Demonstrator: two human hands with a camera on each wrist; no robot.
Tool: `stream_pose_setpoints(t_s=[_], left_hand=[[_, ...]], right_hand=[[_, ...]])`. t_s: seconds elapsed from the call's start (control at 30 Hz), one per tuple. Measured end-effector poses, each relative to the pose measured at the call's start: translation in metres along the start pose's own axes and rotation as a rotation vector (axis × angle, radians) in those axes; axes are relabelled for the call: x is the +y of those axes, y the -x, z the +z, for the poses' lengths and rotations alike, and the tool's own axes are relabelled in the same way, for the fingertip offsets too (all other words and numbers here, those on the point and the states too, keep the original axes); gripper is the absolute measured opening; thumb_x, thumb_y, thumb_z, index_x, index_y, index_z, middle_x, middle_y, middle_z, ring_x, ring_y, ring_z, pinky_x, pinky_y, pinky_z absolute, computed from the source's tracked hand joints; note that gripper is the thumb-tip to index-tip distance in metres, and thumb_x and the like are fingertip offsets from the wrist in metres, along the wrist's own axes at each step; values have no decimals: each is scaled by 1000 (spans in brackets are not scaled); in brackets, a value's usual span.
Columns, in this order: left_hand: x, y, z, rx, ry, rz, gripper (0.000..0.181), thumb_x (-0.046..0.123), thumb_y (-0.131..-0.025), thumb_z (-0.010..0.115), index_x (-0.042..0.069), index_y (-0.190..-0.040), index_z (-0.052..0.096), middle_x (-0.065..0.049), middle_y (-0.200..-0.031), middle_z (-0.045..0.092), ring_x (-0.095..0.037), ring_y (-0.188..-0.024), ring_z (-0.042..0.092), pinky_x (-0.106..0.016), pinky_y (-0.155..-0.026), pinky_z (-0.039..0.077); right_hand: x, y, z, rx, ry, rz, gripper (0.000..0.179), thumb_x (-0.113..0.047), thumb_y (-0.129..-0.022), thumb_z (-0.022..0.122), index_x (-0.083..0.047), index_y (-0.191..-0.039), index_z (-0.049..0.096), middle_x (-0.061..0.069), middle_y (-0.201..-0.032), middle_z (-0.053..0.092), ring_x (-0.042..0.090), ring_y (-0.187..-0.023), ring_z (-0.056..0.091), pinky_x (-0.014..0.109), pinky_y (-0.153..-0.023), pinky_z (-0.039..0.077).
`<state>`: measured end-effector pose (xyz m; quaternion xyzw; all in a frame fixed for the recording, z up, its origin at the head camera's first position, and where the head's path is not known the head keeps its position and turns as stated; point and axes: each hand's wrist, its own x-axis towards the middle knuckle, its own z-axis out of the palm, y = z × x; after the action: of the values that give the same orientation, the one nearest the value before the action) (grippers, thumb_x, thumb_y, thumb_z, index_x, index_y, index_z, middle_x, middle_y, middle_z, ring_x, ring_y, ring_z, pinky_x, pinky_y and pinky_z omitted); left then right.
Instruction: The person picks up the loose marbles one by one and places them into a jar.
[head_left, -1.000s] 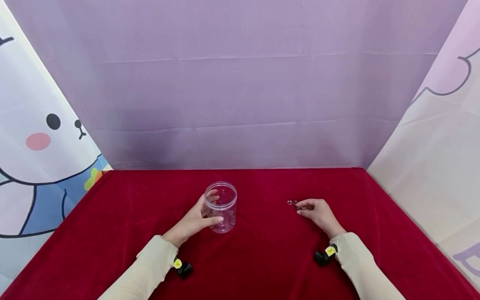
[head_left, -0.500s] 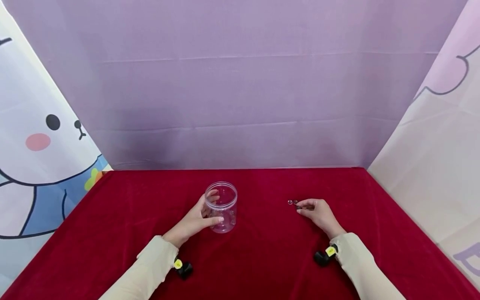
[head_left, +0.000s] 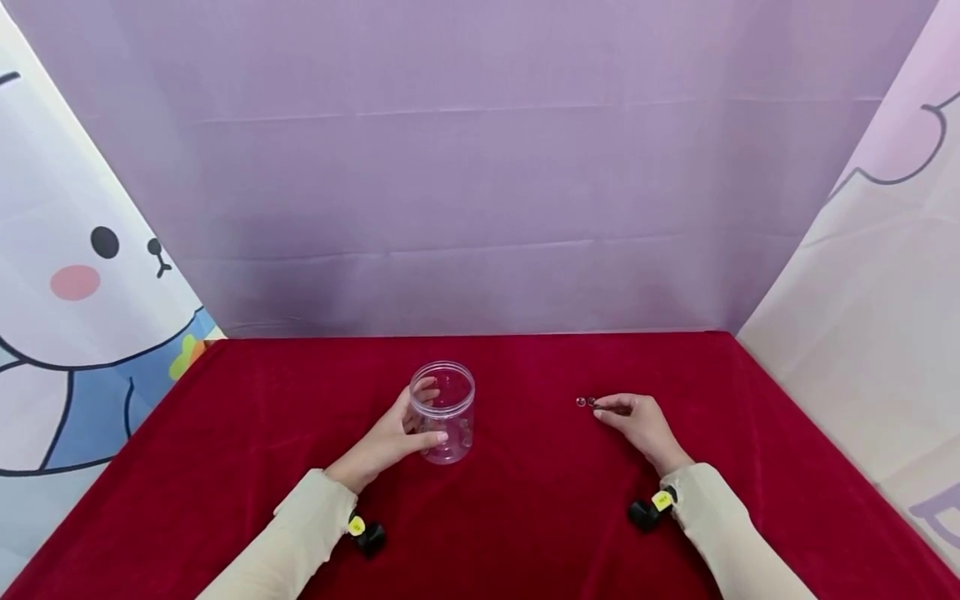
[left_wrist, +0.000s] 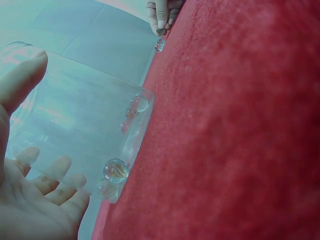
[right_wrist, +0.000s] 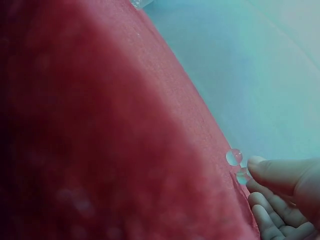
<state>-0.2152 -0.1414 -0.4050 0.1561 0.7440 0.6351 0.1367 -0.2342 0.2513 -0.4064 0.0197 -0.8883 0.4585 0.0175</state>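
Note:
My left hand (head_left: pixel 393 439) holds a clear plastic jar (head_left: pixel 459 433) round its side, mouth up, on the red cloth. Several glass marbles (left_wrist: pixel 115 170) lie at the jar's bottom in the left wrist view. To the right, my right hand (head_left: pixel 641 423) is down at the cloth, thumb and forefinger pinching what looks like a dark marble, mostly hidden by the fingertips. Just left of those fingertips lie two clear marbles (head_left: pixel 581 402). The right wrist view has two marbles (right_wrist: pixel 234 156) beside the thumb tip; the pinched one is hard to make out there.
A red cloth (head_left: pixel 517 517) covers the table. Behind it hangs a purple curtain (head_left: pixel 480 183), with printed cloth panels (head_left: pixel 67 350) at the sides. Each wrist wears a small black camera (head_left: pixel 643 515).
My right thumb and fingertips have drawn closer together over the dark marble. The left hand and the jar stay in place.

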Motion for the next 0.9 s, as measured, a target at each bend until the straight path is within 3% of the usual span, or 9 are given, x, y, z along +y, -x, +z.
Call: stream_pose_setpoints(t_s=[0.37,0.63,0.9], left_hand=[[0,0,-1,-1,-2,-2,84,21,-83,72,23,-147,19,-11,-151,28,-32,-140,22,-54,-110,22],[-2,0,-2,4,3,4,83,20,-83,72,22,-147,20,-12,-151,28,-31,-140,23,-54,-111,20],[-2,1,-1,-2,15,11,83,19,-83,72,21,-147,20,-13,-150,28,-32,-140,24,-54,-111,21]], right_hand=[[-11,1,1,-31,-29,-18,24,-18,-85,70,-4,-105,71,10,-105,69,16,-93,59,21,-71,46],[-18,1,5,-32,-47,-72,23,-15,-85,70,-2,-103,72,11,-101,71,11,-89,62,19,-70,47],[-25,3,9,-49,-36,-93,24,-16,-86,69,-2,-105,71,11,-105,69,19,-95,61,21,-72,48]])
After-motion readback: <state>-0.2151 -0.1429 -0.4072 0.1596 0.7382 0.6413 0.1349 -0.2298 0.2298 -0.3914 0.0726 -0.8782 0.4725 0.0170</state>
